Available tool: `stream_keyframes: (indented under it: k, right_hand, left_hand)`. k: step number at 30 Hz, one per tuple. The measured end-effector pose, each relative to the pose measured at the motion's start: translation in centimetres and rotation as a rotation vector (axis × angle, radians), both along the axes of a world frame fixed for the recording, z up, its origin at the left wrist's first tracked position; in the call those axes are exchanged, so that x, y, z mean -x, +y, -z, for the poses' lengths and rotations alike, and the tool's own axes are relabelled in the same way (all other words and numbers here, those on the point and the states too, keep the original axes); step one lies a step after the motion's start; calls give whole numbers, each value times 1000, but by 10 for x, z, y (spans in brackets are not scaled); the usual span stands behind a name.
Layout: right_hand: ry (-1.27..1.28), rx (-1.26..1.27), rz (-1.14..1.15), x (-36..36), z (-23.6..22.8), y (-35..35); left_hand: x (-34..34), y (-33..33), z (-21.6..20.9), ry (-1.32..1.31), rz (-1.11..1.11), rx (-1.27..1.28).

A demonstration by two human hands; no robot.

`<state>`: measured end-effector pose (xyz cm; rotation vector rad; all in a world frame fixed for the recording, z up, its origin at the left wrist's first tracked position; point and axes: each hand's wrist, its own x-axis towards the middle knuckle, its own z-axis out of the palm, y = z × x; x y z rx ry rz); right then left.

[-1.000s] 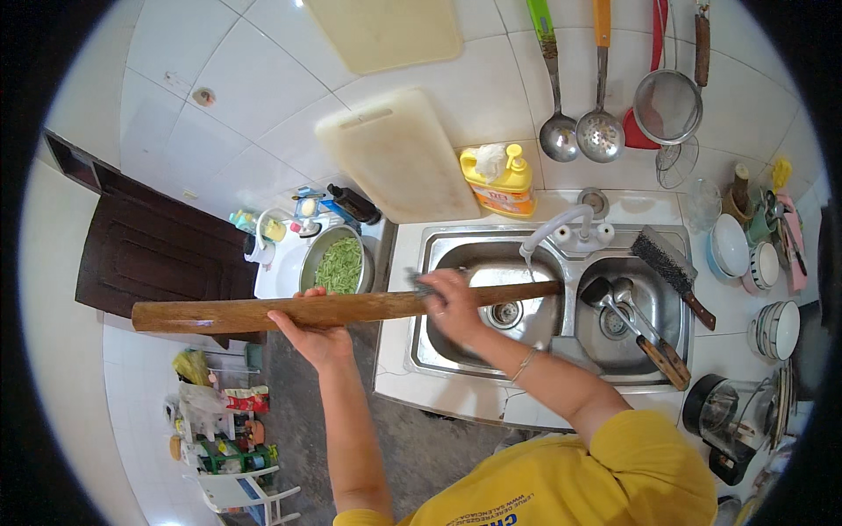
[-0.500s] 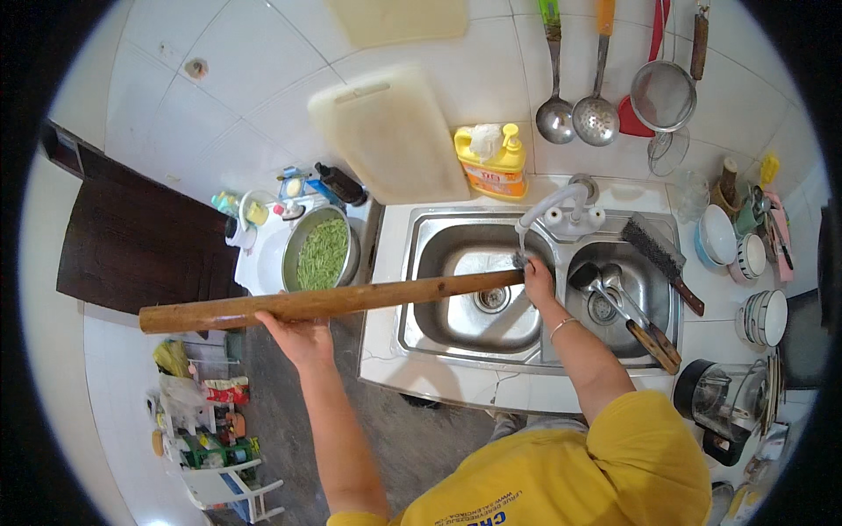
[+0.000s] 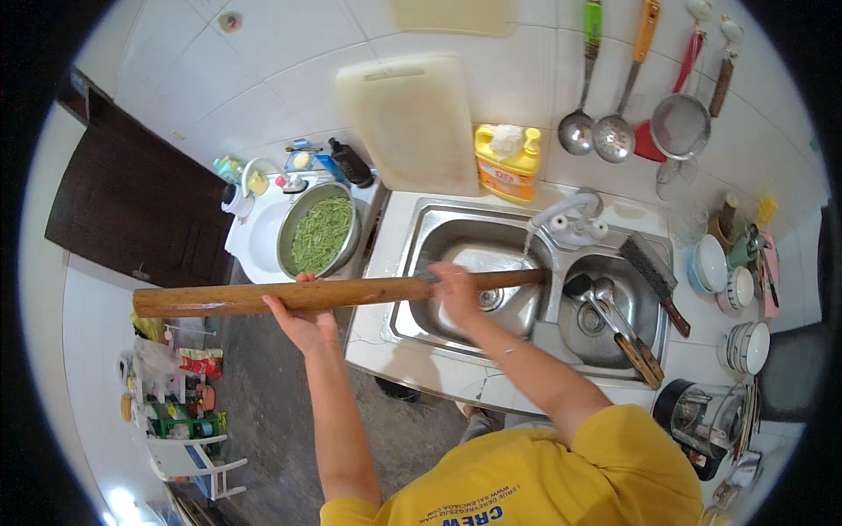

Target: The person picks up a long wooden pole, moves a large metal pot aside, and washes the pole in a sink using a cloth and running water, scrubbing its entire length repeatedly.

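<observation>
A long round wooden pole (image 3: pixel 228 300) lies level across the view, its thick end to the left and its narrower end over the large sink basin (image 3: pixel 421 320). My left hand (image 3: pixel 307 326) grips it from below near its middle-left, thumb on the near side. Farther along, my right hand (image 3: pixel 456 294) is closed over the pole. A small grey wad like a steel wool scrubber (image 3: pixel 428 275) shows at its fingers, smeared by motion. Water runs from the white faucet (image 3: pixel 566 210) into the basin near the pole's narrow end.
Left of the sink, a metal bowl of chopped green vegetables (image 3: pixel 349 245) stands on a white washbasin (image 3: pixel 263 241). The small sink basin holds a ladle and spatula (image 3: pixel 614 320); a brush (image 3: pixel 649 272) rests across its edge. A yellow jug (image 3: pixel 507 167) and cutting board (image 3: pixel 408 131) stand behind.
My right hand has moved left along the pole from its narrow end toward the middle. My left hand keeps its hold. The view has shifted slightly.
</observation>
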<state>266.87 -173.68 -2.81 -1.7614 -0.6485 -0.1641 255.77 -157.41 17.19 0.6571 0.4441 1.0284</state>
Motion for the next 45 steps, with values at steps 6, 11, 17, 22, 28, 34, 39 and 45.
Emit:
stream_keyframes:
  k: [6,11,17,22,28,34,39,45]
  right_hand:
    - [289,214,109,-38,53,-53]
    - [157,-61,-238,32,-79,58]
    - [-38,-15,-194,40,-91,63]
    - [179,486,222,-64,96,-59]
    - [265,523,357,-76,130,-75]
    - [-14,112,112,10,34,-24]
    - [304,313,356,-66,137,-92]
    - [125,61,23,9,-19,-6]
  left_hand:
    - [32,13,14,56,52,10]
    - [30,20,14,48,52,134]
    - [16,4,7,126,-121,143]
    - [30,23,29,143,-234,173]
    - [27,33,44,214,-328,194]
    - [16,31,39,201,-319,218]
    - [13,31,44,178,-341,191]
    - [3,20,27,26,-198,171]
